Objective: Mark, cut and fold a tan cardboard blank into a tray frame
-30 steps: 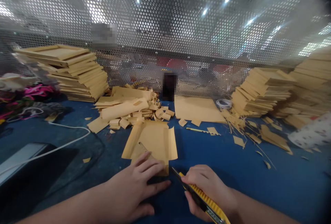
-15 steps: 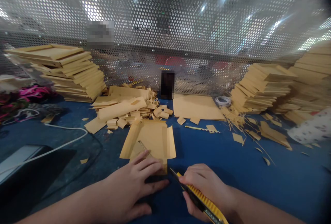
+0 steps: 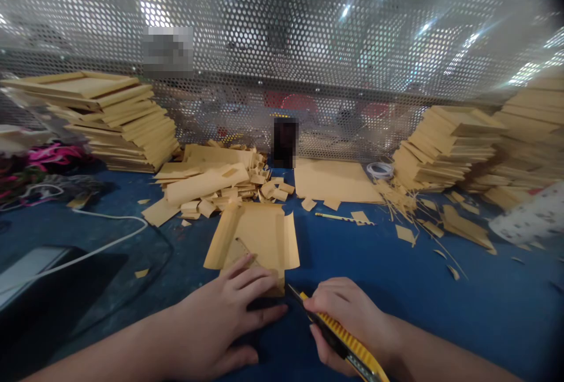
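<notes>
A tan sheet of card [image 3: 259, 232] with raised side flaps lies on the blue table in front of me. My left hand [image 3: 244, 305] rests flat across its near end, fingers spread, hiding part of that edge. Under those fingers a thin ruler-like strip [image 3: 242, 247] pokes out over the card. Wrapped around a yellow and black utility knife [image 3: 337, 332], my right hand [image 3: 348, 311] is to the right of the card. The knife's blade tip is close to the card's near right corner; whether it touches cannot be told.
Stacks of folded card trays stand at the left [image 3: 127, 126] and right [image 3: 445, 147]. Card scraps [image 3: 220, 188] are heaped behind the work. A pencil [image 3: 339, 218] and a flat card sheet [image 3: 335, 181] lie beyond. A phone-like device [image 3: 30, 273] with a white cable sits left.
The view has shifted very slightly. Both hands, the card and the utility knife stay almost exactly where they were.
</notes>
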Demonstrator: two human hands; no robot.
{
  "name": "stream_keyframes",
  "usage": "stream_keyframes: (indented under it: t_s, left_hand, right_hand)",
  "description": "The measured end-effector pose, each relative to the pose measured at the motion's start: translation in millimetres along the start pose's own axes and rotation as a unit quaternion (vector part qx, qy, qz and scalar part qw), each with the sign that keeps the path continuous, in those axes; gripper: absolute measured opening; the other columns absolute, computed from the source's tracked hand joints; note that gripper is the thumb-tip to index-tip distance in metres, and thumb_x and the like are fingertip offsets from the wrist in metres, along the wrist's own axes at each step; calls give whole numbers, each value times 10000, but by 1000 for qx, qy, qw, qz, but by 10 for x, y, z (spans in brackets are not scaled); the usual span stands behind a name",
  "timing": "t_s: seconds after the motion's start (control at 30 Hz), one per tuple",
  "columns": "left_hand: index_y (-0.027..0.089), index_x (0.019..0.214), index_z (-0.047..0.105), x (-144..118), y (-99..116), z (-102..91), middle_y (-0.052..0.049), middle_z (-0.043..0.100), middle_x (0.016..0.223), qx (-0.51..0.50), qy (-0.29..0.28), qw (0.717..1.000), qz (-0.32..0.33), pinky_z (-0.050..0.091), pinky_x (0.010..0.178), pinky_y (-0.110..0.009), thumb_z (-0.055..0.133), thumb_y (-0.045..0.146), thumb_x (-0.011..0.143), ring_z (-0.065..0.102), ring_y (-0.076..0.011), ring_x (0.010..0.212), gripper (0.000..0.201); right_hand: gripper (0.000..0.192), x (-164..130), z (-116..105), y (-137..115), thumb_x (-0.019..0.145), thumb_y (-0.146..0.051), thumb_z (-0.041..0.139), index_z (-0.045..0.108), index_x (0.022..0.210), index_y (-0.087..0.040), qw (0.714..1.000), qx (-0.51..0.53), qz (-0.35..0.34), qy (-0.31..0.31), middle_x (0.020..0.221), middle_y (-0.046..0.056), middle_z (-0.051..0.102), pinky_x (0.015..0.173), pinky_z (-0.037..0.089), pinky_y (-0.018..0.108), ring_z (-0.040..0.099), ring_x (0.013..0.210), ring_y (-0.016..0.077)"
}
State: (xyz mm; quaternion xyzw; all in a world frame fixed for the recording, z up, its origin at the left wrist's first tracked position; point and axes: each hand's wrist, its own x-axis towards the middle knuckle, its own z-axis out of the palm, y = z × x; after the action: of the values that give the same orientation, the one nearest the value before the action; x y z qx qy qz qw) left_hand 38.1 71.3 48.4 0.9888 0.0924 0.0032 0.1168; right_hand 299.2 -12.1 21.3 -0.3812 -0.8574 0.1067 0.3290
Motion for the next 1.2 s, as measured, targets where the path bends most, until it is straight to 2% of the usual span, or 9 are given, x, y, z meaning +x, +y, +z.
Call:
stream_keyframes:
  t_s: [0.2, 0.53, 0.73, 0.87, 1.07, 1.2]
  left_hand:
    - [324, 1446, 396, -13, 11, -12, -50, 445, 1430, -8, 18, 1000, 3, 199, 1176, -558, 623, 414, 853, 400, -304, 1329, 642]
    - [327, 1463, 366, 7, 5, -5, -70, 416, 1455, -17, -17, 1000, -7, 189, 1162, -604, 617, 417, 862, 357, -325, 1360, 658]
    - [321, 1439, 408, 0, 15, -19, -55, 465, 1411, -41, 14, 999, -2, 168, 1191, -542, 634, 389, 850, 400, -295, 1332, 635]
    - [314, 1443, 403, 2, 12, -19, -60, 456, 1416, -37, -2, 999, -5, 145, 1190, -556, 629, 377, 855, 386, -295, 1341, 633]
    - [312, 1449, 392, 4, 0, 8, -65, 464, 1412, -44, 8, 999, -1, 149, 1185, -572, 632, 399, 852, 392, -305, 1336, 650]
    - [310, 1454, 384, -3, -6, 20, -68, 458, 1417, -39, -1, 999, -4, 143, 1186, -574, 622, 399, 860, 387, -302, 1341, 646]
  right_hand:
    - [173, 10, 0, 8, 695, -165, 509, 517, 862, -212, 1000, 1, 14, -20, 642, -46, 585, 561, 426, 234, 544, 545, 114]
    - [175, 46, 7, -7, 700, -159, 492, 546, 860, -203, 999, -14, 0, -29, 628, -35, 614, 531, 405, 236, 553, 521, 121]
    - [109, 61, -17, -6, 766, -180, 518, 560, 861, -213, 998, -2, 18, -65, 620, -36, 607, 537, 402, 239, 555, 532, 117]
    - [160, 45, 4, 2, 720, -165, 524, 546, 872, -211, 998, -3, 18, -60, 652, -29, 622, 558, 409, 245, 574, 556, 131]
    - [218, 24, 39, 29, 689, -153, 515, 529, 896, -220, 999, -3, 5, -44, 653, -35, 618, 565, 420, 237, 572, 550, 131]
    - [222, 17, 32, 43, 698, -151, 517, 543, 908, -217, 998, -3, 10, -64, 681, -32, 615, 606, 433, 230, 570, 586, 126]
